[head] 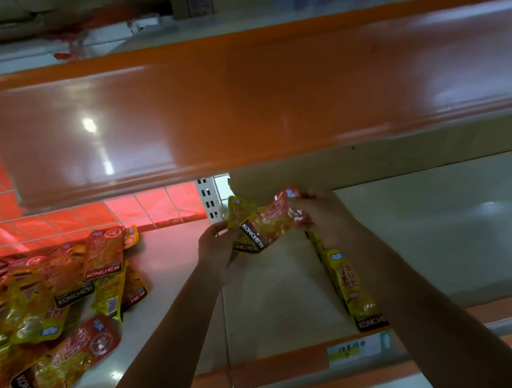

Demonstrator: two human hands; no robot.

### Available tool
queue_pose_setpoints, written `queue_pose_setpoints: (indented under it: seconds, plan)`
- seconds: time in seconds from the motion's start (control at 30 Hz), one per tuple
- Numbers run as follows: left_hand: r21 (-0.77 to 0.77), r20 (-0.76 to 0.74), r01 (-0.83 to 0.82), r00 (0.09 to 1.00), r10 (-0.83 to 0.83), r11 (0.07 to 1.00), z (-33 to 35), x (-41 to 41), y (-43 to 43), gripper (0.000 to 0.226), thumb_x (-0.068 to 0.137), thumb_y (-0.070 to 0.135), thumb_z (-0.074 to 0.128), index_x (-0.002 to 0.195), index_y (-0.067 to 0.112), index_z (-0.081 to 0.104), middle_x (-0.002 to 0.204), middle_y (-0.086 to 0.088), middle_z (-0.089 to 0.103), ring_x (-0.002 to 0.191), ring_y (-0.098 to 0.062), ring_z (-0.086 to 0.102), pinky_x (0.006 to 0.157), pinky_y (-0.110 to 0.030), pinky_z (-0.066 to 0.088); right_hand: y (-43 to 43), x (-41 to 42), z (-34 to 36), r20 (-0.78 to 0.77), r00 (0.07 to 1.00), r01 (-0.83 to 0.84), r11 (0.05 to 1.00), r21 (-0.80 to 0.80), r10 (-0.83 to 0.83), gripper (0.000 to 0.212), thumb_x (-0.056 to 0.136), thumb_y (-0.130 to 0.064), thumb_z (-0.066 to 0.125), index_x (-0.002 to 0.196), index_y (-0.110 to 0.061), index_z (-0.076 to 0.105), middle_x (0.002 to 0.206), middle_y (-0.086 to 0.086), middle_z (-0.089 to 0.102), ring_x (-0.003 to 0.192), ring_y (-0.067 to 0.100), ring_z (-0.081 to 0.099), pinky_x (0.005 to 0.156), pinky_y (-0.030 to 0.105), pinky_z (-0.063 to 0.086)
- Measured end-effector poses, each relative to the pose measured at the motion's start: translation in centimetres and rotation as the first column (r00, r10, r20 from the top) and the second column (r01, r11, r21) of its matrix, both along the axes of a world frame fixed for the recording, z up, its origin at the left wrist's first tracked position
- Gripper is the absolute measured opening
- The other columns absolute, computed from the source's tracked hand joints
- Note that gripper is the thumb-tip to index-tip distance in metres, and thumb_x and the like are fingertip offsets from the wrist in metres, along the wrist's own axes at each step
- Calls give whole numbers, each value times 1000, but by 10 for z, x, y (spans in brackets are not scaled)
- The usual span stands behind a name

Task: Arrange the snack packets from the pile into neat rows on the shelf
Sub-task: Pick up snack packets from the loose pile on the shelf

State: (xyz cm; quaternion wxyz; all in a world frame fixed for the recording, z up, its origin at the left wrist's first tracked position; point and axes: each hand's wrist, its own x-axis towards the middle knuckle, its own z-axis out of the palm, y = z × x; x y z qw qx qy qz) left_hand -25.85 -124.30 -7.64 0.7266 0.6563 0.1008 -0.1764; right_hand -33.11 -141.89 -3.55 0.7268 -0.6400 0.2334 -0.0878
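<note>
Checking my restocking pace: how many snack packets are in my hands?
2 show: a red-orange packet in front, held between left hand and right hand, and a yellow packet behind it, toward the left hand. More may be hidden between them.

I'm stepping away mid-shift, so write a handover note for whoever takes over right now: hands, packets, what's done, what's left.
Hands: left hand and right hand both grip the held packets, one red and one yellow, above the shelf.
Pile: lies loose on the shelf's left part.
Done: one row of yellow packets runs front to back beside the right forearm.
Left: place the held packets, then sort the pile into rows.
</note>
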Motion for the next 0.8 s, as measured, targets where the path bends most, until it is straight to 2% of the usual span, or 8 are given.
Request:
queue_pose_setpoints:
  seconds: [0.1, 0.17, 0.2, 0.3, 0.37, 0.53, 0.7, 0.8]
  plan:
    - [123, 66, 38, 997, -46, 992, -9, -3, -14, 35, 77, 0, 71, 110, 5, 62, 101, -15, 67, 85, -28, 65, 74, -37, 56, -18, -2, 0, 41, 993, 107, 985, 138, -114, 5, 87, -17, 67, 82, -16, 66, 82, 2, 69, 77, 14, 64, 66, 28, 52]
    - [249, 123, 58, 988, -91, 967, -12, -6, -24, 44, 73, 6, 76, 114, 12, 59, 107, -13, 65, 96, -30, 64, 86, -44, 55, -31, -5, 0, 49, 980, 181, 963, 198, -194, 12, 87, -20, 68, 78, -15, 63, 75, 2, 66, 71, 14, 62, 64, 30, 52]
    - [302, 140, 74, 983, -121, 950, -13, -7, -29, 49, 74, 10, 76, 117, 16, 56, 105, -10, 65, 96, -28, 64, 86, -44, 54, -37, -6, 0, 47, 973, 211, 950, 231, -227, 15, 87, -21, 68, 75, -15, 61, 71, 1, 64, 69, 14, 62, 63, 31, 52]
    - [452, 206, 122, 950, -236, 884, -11, -12, -41, 51, 76, 20, 75, 121, 27, 51, 85, 2, 65, 81, -18, 64, 66, -28, 51, -55, -9, -2, 50, 948, 278, 893, 354, -314, 14, 87, -19, 68, 75, -16, 61, 72, 0, 63, 68, 13, 61, 57, 28, 49]
    - [550, 275, 125, 907, -320, 826, -10, -15, -50, 49, 79, 22, 72, 123, 30, 51, 84, 2, 66, 82, -18, 64, 63, -24, 46, -67, -11, -5, 60, 938, 285, 859, 426, -341, 5, 89, -15, 65, 84, -12, 63, 81, 5, 65, 73, 16, 62, 63, 30, 51]
    - [790, 330, 102, 759, -561, 604, -9, -14, -65, 42, 90, 27, 61, 131, 19, 57, 120, -11, 65, 111, -28, 60, 94, -32, 47, -92, -17, -12, 24, 942, 294, 856, 425, -336, 11, 91, -13, 60, 99, -6, 63, 92, 12, 65, 79, 22, 62, 74, 36, 52]
    - [885, 280, 54, 732, -621, 463, -8, -18, -79, 39, 95, 45, 48, 125, 23, 61, 117, -15, 55, 103, -31, 59, 85, -31, 46, -107, -18, -14, -4, 959, 260, 876, 406, -283, 21, 92, -15, 59, 109, -3, 62, 91, 12, 64, 82, 23, 61, 87, 44, 50]
    - [904, 280, 4, 750, -599, 428, -10, -23, -84, 41, 94, 49, 48, 122, 23, 61, 117, -14, 53, 102, -32, 59, 82, -31, 46, -114, -17, -13, -28, 968, 240, 882, 405, -251, 17, 92, -15, 60, 105, -5, 63, 93, 12, 64, 81, 22, 60, 86, 43, 50]
